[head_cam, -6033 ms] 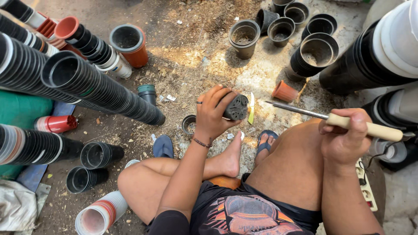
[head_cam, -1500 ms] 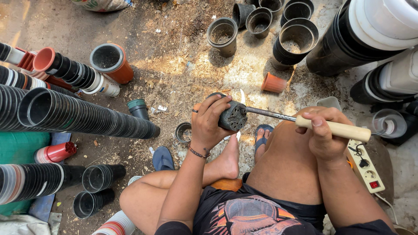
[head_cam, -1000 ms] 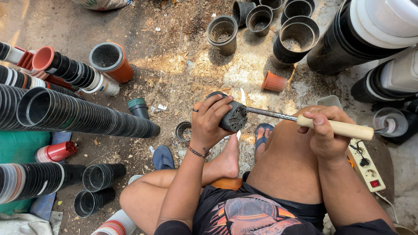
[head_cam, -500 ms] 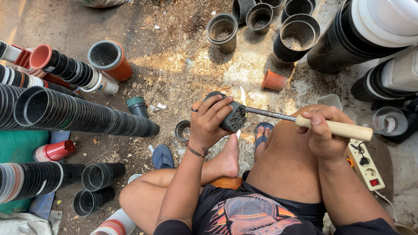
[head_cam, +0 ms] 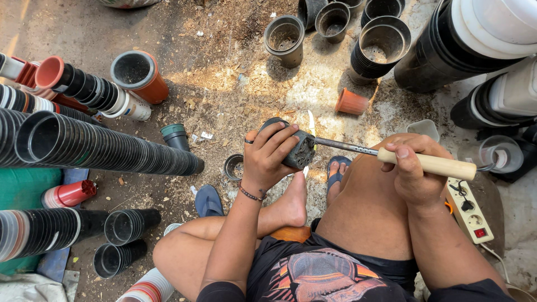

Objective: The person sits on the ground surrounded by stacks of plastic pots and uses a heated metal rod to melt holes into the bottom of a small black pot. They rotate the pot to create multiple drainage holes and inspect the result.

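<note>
Black pot half-hidden in gripping left hand, right hand fisted around wooden-handled tool, tip unseen.

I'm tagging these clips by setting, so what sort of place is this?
Probably an outdoor yard or nursery work spot. Long stacks of black plastic pots lie on bare dirt ground strewn with dry chips, loose pots stand around, and a person sits on the ground holding a small pot and a wooden-handled tool.
</note>
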